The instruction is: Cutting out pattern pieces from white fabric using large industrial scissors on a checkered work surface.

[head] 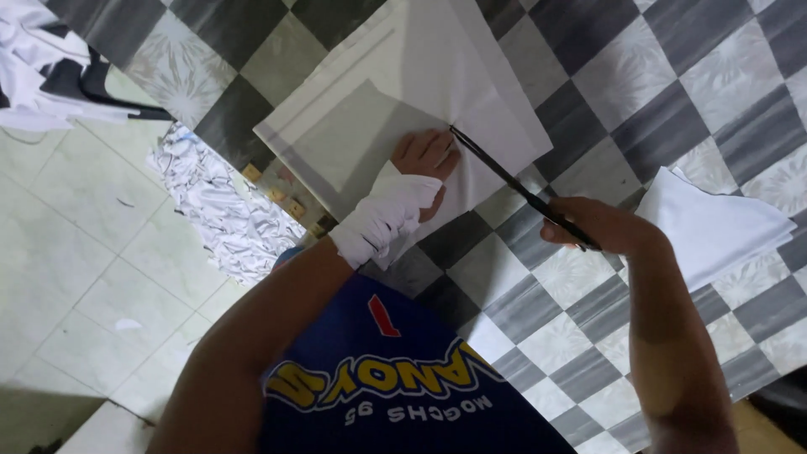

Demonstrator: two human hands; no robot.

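Your left hand (pixel 424 164), its wrist and palm wrapped in crumpled white cloth, lies flat with the fingers spread and pressed down on the white fabric sheet (pixel 403 92), which sits at the far middle of the table. The sheet is smooth, thin and matte, folded in several layers so that paler and greyer rectangles show through one another, with straight edges and a squared corner pointing left. Your right hand (pixel 601 227) is closed around the near end of a long, thin, dark stick (pixel 513 181), rigid and straight, whose far tip touches the sheet just beside your left fingertips; whether it is a ruler or a blade you cannot tell. Under everything lies a glossy checked tablecloth (pixel 538 319) in grey, dark grey and white squares, some printed with a faint flower pattern. To the right, well apart from the sheet, a second piece of white cloth (pixel 714 223) lies flat with a pointed corner. At the table's left edge a wrinkled, shiny white plastic bag (pixel 214 202) hangs in creases. Beyond it, far left, a heap of white and black garments (pixel 50 67) rests above the pale tiled floor (pixel 76 277). Your own forearms cross the near part of the table.
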